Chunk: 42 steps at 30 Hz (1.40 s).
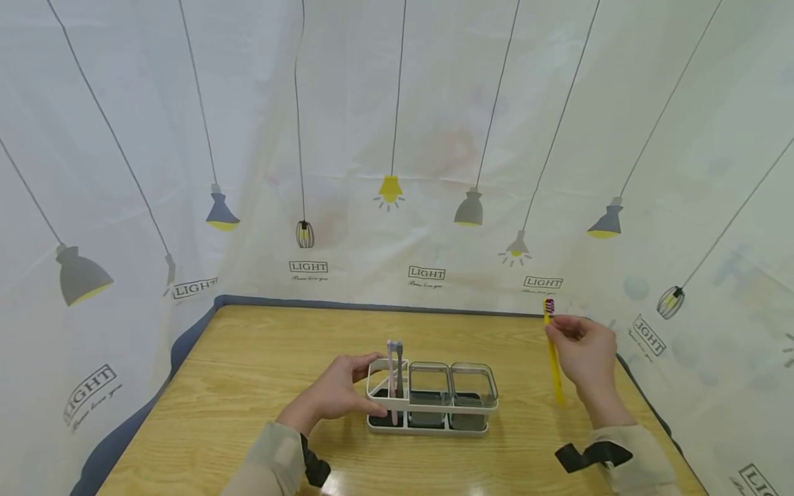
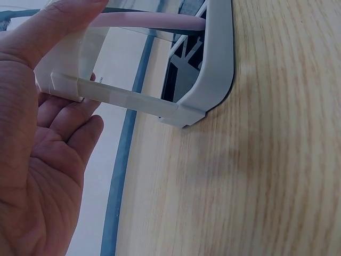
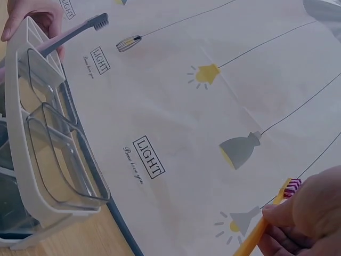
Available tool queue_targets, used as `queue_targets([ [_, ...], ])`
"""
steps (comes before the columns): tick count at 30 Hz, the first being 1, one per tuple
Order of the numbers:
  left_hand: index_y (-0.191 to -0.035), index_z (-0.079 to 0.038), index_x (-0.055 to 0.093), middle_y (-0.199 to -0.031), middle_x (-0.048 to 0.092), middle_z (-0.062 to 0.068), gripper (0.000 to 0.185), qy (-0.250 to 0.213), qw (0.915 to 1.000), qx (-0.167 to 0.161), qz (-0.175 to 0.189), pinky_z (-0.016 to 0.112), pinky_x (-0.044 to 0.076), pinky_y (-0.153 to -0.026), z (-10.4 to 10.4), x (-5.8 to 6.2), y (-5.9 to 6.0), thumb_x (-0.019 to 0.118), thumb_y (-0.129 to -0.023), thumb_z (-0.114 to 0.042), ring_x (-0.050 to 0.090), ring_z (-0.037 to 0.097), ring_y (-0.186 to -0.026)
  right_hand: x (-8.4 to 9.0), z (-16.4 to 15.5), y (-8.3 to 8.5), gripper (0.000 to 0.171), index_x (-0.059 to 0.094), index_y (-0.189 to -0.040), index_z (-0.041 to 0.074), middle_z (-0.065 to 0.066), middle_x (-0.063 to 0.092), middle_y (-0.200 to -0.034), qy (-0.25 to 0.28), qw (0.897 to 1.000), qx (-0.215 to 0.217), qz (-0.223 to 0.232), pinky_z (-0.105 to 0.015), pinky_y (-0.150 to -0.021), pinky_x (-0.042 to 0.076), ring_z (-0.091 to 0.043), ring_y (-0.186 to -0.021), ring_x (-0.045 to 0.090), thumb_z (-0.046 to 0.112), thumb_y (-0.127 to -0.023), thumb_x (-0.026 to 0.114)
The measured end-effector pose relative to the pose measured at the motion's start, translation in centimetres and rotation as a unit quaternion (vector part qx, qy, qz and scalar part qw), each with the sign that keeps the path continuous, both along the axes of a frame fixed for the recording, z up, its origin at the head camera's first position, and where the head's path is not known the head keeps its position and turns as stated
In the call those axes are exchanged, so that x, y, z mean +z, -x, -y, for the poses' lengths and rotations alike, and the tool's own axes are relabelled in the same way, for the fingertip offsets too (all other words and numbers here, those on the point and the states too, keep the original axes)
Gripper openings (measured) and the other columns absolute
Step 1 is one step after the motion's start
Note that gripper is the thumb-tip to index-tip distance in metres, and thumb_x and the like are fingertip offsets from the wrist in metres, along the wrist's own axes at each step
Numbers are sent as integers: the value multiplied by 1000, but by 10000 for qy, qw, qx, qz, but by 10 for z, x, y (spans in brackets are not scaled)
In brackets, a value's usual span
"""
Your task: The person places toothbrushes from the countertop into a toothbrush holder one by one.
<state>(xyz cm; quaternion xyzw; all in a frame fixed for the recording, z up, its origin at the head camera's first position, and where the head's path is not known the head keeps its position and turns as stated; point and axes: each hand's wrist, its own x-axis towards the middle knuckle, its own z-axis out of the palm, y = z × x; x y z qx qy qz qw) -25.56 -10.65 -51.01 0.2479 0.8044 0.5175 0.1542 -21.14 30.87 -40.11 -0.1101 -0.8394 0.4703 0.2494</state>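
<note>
A white toothbrush holder point(image 1: 428, 408) with a dark base stands on the table. Its left end is gripped by my left hand point(image 1: 338, 387), thumb in front and fingers behind. A pink toothbrush point(image 1: 392, 386) and a grey toothbrush point(image 1: 400, 362) stand upright in the divided left section. Two clear cups point(image 1: 474, 399) sit side by side in the rest of the rack. Off to the right, my right hand point(image 1: 588, 351) pinches a yellow toothbrush point(image 1: 554, 365) just below its purple-and-white bristles. That brush points head up, apart from the holder.
The wooden table point(image 1: 260, 358) carries the holder. Around its back and sides hangs a pale curtain point(image 1: 347, 138) printed with lamps and the word LIGHT. A blue-grey border point(image 1: 372, 305) runs along the table's far edge. Each sleeve has a black strap point(image 1: 592, 455) at the wrist.
</note>
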Motion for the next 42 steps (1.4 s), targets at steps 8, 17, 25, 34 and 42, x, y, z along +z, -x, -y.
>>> queue_targets([
  [8,-160,-11,48,-159,49,13,104,19,10000,1,-18,49,45,-114,0,-1,0,100,-74,-34,48,35,-145,12,19,-1,23,73,-116,-10,-23,73,-107,380,9986,229,-294,-12,-70,55,-3,-81,64,3,-98,76],
  [17,-160,-10,48,-157,52,16,102,-72,10000,-22,-34,50,44,-115,-1,-2,1,101,-74,-27,47,36,-146,28,44,-3,21,75,-113,-8,-22,74,-106,635,9936,540,-762,-13,-72,57,-5,-82,67,2,-95,79],
  [25,-159,-12,49,-155,53,13,101,-108,9999,-4,-2,51,44,-115,-1,-1,0,100,-74,-28,47,37,-146,44,68,-8,21,75,-113,-8,-22,73,-109,804,9878,892,-988,-14,-76,57,-10,-87,68,0,-94,80],
  [34,-157,-16,52,-154,54,13,98,-190,9998,-72,5,53,42,-116,-1,-3,2,101,-73,-29,46,37,-146,52,94,-11,15,74,-106,-11,-23,73,-102,1010,9798,1190,-1250,-17,-75,58,-13,-84,69,-5,-93,79],
  [42,-156,-17,53,-154,55,12,95,-227,9997,-78,29,54,40,-117,0,-3,1,100,-74,-26,45,38,-147,50,117,-7,15,74,-106,-11,-23,73,-101,1360,9706,1472,-1331,-21,-77,60,-16,-85,70,-7,-92,79],
])
